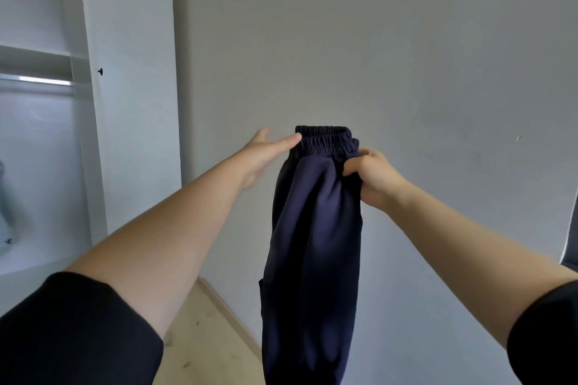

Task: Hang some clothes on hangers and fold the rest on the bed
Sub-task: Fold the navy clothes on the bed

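— Head view: dark navy trousers (pixel 312 244) held up in mid-air before a plain wall, elastic waistband (pixel 325 141) uppermost, legs cut off by the bottom edge.
— Hands?
— Right hand (pixel 372 178) clenched on bunched cloth just under the waistband. Left hand (pixel 266 153) flat, fingers straight, one fingertip at the waistband's left end; contact hard to judge.
— Far left?
— White wardrobe (pixel 131 72) standing open, metal rail (pixel 37 81) inside; pale blurred shape below, unidentifiable.

Left short black fabric sleeve (pixel 72 331): lower left of frame. Right short black fabric sleeve (pixel 547 331): lower right. Forearms, left grip (pixel 262 156), right grip (pixel 375 180): bare.
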The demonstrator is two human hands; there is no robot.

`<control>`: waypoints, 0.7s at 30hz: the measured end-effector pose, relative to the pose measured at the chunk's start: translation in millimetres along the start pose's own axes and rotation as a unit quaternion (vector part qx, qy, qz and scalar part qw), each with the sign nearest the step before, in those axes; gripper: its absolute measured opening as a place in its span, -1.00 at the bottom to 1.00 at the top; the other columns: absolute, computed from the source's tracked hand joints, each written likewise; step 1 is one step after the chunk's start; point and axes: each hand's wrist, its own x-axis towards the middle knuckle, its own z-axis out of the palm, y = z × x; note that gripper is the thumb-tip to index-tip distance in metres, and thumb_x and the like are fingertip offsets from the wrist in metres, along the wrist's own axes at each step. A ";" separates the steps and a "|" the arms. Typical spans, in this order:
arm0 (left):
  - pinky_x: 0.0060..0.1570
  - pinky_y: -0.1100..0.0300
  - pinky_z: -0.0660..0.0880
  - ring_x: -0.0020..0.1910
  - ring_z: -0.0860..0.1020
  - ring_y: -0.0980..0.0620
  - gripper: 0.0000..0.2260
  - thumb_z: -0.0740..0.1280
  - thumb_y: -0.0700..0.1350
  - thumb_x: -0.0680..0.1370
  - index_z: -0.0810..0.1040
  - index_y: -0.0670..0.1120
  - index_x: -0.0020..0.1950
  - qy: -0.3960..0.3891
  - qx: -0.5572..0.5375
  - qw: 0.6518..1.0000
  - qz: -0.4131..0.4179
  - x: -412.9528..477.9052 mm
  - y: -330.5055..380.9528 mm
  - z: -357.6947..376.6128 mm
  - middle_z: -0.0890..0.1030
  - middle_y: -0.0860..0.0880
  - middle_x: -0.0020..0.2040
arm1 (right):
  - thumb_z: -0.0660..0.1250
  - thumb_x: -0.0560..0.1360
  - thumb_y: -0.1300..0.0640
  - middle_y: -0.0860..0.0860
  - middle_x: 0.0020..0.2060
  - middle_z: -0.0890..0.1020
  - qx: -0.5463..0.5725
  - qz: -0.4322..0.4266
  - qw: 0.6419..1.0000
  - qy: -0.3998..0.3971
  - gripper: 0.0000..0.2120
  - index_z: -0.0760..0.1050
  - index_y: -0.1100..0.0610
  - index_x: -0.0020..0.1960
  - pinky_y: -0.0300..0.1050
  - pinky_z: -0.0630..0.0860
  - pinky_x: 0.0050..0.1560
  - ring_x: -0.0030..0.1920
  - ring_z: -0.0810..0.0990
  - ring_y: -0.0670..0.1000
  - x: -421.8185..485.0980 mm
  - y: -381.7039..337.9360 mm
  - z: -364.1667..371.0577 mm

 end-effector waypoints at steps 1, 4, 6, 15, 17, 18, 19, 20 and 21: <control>0.45 -0.06 0.18 0.45 0.30 0.01 -0.15 0.42 0.21 0.36 0.14 -0.02 0.54 -0.057 -0.031 0.998 -0.024 -0.3 -4.5 -0.3 0.29 0.01 0.49 | -0.05 0.36 0.58 0.17 -0.10 0.54 0.010 -0.001 1.000 -0.022 -0.60 0.43 0.27 -0.02 -0.04 0.52 -0.02 -0.06 0.54 0.16 0.6 -3.5 -1.7; 0.33 -0.02 0.39 0.26 0.53 -0.05 -0.37 0.41 0.12 0.36 0.45 -0.15 0.35 -0.158 -0.116 0.980 -0.010 -0.9 -11.9 4.1 0.57 -0.09 0.27 | -0.10 0.33 0.59 0.19 -0.07 0.53 0.005 0.006 0.999 -0.045 -0.54 0.43 0.27 -0.01 -0.01 0.49 0.02 -0.02 0.51 0.17 2.6 -10.9 -5.5; 0.17 0.07 0.51 0.09 0.63 -0.03 -0.62 0.45 -0.02 0.43 0.56 -0.15 0.19 -0.114 -0.131 0.985 0.007 -0.3 -14.0 8.7 0.66 -0.10 0.11 | -0.08 0.35 0.59 0.18 -0.10 0.53 -0.048 0.014 0.998 -0.032 -0.56 0.44 0.27 0.00 -0.02 0.49 -0.04 -0.04 0.51 0.17 2.2 -11.7 -7.7; -0.02 0.07 0.60 -0.12 0.66 -0.04 -0.84 0.52 -0.14 0.41 0.60 -0.14 -0.10 0.104 -0.144 0.981 0.072 2.5 -24.6 39.2 0.69 -0.09 -0.11 | 0.40 0.50 0.17 0.01 0.02 0.57 -0.178 -0.120 0.977 0.000 -0.81 0.49 -0.08 0.01 -0.16 0.55 -0.07 -0.13 0.61 -0.02 -6.5 -13.8 -15.3; -0.05 0.06 0.60 -0.16 0.64 -0.04 -0.84 0.52 -0.14 0.41 0.57 -0.13 -0.14 0.124 -0.173 0.974 0.074 1.5 -24.5 46.2 0.68 -0.09 -0.14 | 0.41 0.49 0.22 0.08 -0.19 0.60 -0.161 -0.126 0.978 0.045 -0.91 0.53 0.06 -0.10 -0.18 0.53 -0.19 -0.28 0.57 -0.01 -8.3 -15.4 -15.5; -0.07 0.08 0.60 -0.17 0.63 -0.02 -0.85 0.52 -0.15 0.41 0.57 -0.13 -0.15 0.132 -0.186 0.971 0.075 0.9 -24.2 49.7 0.67 -0.07 -0.16 | 0.41 0.49 0.24 0.08 -0.25 0.59 -0.149 -0.123 0.979 0.057 -0.92 0.53 0.10 -0.13 -0.20 0.53 -0.22 -0.31 0.56 -0.01 -9.0 -15.1 -15.8; -0.09 0.11 0.60 -0.18 0.63 -0.01 -0.86 0.51 -0.15 0.42 0.57 -0.12 -0.15 0.138 -0.200 0.967 0.076 0.6 -23.7 52.8 0.66 -0.05 -0.18 | 0.41 0.49 0.24 0.08 -0.27 0.59 -0.142 -0.120 0.981 0.063 -0.92 0.52 0.13 -0.14 -0.21 0.52 -0.23 -0.31 0.56 -0.02 -9.7 -14.5 -16.3; -0.10 0.12 0.59 -0.19 0.63 0.01 -0.86 0.50 -0.15 0.43 0.56 -0.12 -0.15 0.139 -0.218 0.963 0.077 0.3 -23.0 55.8 0.66 -0.04 -0.18 | 0.40 0.49 0.24 0.06 -0.27 0.59 -0.137 -0.113 0.982 0.065 -0.92 0.51 0.14 -0.15 -0.21 0.51 -0.22 -0.30 0.56 -0.02 -10.1 -13.6 -16.7; -0.11 0.14 0.58 -0.19 0.63 0.02 -0.87 0.50 -0.16 0.43 0.57 -0.11 -0.14 0.137 -0.239 0.958 0.076 -0.7 -21.8 58.3 0.66 -0.02 -0.18 | 0.38 0.50 0.23 0.05 -0.27 0.57 -0.128 -0.102 0.984 0.066 -0.89 0.49 0.14 -0.18 -0.20 0.49 -0.21 -0.28 0.54 -0.02 -10.3 -12.7 -17.3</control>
